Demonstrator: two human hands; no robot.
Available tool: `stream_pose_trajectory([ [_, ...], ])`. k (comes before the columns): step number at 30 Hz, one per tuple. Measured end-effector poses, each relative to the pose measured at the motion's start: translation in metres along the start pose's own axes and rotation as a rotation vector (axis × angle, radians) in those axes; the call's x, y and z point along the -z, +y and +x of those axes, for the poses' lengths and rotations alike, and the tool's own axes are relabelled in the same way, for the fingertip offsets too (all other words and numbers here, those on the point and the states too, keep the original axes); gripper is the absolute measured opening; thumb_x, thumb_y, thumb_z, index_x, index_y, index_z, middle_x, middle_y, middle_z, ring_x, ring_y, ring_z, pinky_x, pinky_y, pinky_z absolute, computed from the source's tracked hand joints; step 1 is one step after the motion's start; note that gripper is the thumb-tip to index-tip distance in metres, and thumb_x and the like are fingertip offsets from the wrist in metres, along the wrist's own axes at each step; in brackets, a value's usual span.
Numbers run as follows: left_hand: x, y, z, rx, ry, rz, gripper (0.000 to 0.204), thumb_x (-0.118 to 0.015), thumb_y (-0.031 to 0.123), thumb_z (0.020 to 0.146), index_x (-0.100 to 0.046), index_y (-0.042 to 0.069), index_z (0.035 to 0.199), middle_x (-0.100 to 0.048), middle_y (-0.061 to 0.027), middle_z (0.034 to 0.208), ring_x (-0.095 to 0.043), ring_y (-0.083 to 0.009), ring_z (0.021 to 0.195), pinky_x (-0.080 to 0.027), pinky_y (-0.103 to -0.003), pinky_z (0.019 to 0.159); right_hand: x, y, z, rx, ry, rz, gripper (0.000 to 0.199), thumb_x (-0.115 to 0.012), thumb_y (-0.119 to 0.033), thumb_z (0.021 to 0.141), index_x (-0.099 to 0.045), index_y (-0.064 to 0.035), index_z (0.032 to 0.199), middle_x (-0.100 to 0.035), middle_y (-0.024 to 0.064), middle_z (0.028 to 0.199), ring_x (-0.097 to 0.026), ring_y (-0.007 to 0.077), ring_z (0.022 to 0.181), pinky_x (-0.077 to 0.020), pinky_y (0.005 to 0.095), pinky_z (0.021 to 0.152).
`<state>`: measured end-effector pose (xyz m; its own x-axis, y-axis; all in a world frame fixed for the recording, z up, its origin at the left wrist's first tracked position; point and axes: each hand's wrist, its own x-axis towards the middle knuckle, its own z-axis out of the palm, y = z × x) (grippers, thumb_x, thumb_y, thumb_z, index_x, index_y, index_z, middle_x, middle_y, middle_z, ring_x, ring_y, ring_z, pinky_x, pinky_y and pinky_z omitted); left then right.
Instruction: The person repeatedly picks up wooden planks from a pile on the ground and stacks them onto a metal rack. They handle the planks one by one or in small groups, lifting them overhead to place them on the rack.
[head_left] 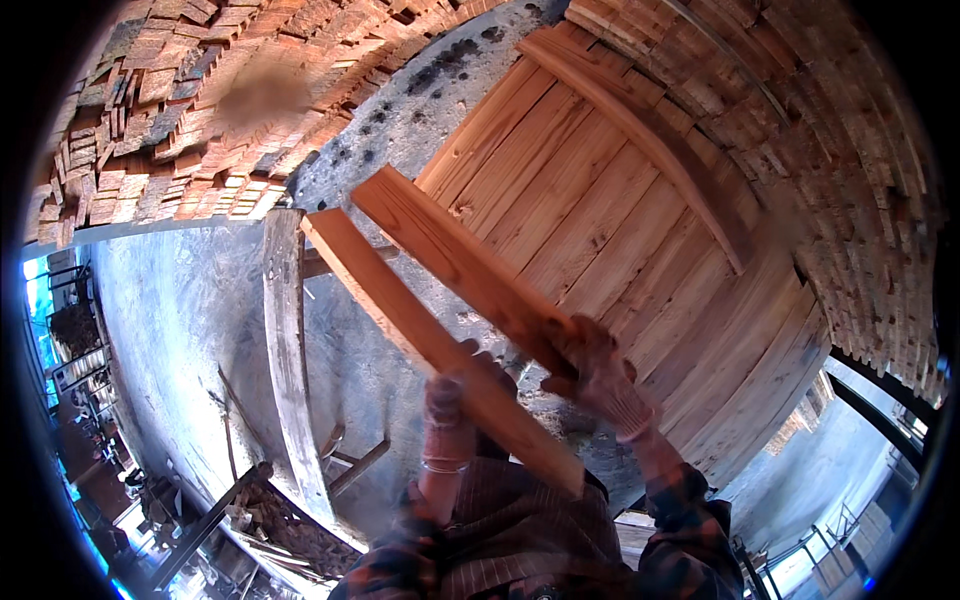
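Plaid sleeves and a striped garment fill the lower edge, closest to the lens; both forearms rise from there toward the middle of the view.

Left hand (pixel 447 420): gloved, wrist cuffed, raised upright from the forearm. Its grip is wrapped around the lower plank (pixel 430 340), fingers curled over the far edge and pressed onto the wood. Hold point sits about two thirds down the plank's length; the short near end runs on past the hand toward the body, the long end reaches up and left.

Right hand (pixel 597 372): gloved, raised slightly higher and to the right of the left one, wrist bent inward. Its grip is clenched on the near end of the upper plank (pixel 455 258); nearly the whole board extends up and left from the fist.

Planks: two reddish sawn boards, held in the air, roughly parallel, just beside each other, the upper one lying right of the lower. Whether they touch cannot be told.

Surroundings: grey concrete floor (pixel 190 300) below; a laid-out spread of boards (pixel 600 200) to the right; a weathered grey board (pixel 290 360) lying on the floor at left; stacked timber (pixel 170 120) at upper left.
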<state>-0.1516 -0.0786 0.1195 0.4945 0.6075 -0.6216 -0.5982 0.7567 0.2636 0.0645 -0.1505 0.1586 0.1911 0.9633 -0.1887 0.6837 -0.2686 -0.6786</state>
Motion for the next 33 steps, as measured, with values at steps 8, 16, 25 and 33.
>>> stream_pose_trajectory([
  [8, -0.018, 0.05, -0.011, -0.099, 0.25, 0.4, 0.062, -0.074, 0.035, 0.075, -0.053, -0.009, 0.112, -0.06, -0.017, 0.094, -0.059, -0.0312, 0.087, -0.052, -0.042, 0.08, -0.047, 0.023, 0.025, 0.076, 0.239, -0.333, 0.05, -0.065, -0.016, 0.077, -0.056, -0.017, 0.125, -0.046, 0.0165, 0.129, -0.05, 0.0377, 0.111, -0.043, 0.0469, 0.087],
  [16, -0.053, 0.067, 0.077, -0.002, -0.017, 0.749, 0.053, -0.054, 0.048, 0.09, -0.053, -0.001, 0.11, -0.057, -0.0081, 0.089, -0.054, -0.0214, 0.081, -0.045, -0.036, 0.08, -0.078, 0.032, 0.006, -0.201, 0.221, -0.802, 0.047, -0.047, -0.027, 0.09, -0.039, -0.0232, 0.136, -0.051, 0.0086, 0.11, -0.051, 0.0296, 0.094, -0.0448, 0.0408, 0.064],
  [25, -0.084, -0.053, 0.203, -1.188, -0.289, 2.665, 0.09, -0.047, 0.062, 0.087, -0.019, 0.0, 0.146, -0.039, -0.0324, 0.135, -0.048, -0.0455, 0.116, -0.044, -0.048, 0.093, 0.064, 0.073, -0.136, -0.613, 0.584, 0.38, 0.066, -0.069, -0.026, 0.078, -0.044, -0.0133, 0.138, -0.049, 0.0139, 0.133, -0.048, 0.0338, 0.121, -0.0432, 0.0445, 0.098],
  [33, -0.18, -0.118, 0.144, -0.663, -0.756, 2.508, 0.073, -0.04, 0.051, 0.095, -0.027, -0.002, 0.144, -0.039, -0.0256, 0.139, -0.038, -0.0369, 0.128, -0.034, -0.04, 0.104, 0.011, 0.161, -0.459, -1.231, 1.279, 0.622, 0.061, -0.073, -0.014, 0.08, -0.049, -0.0056, 0.135, -0.062, 0.0088, 0.117, -0.06, 0.0156, 0.098, -0.0511, 0.0306, 0.085],
])
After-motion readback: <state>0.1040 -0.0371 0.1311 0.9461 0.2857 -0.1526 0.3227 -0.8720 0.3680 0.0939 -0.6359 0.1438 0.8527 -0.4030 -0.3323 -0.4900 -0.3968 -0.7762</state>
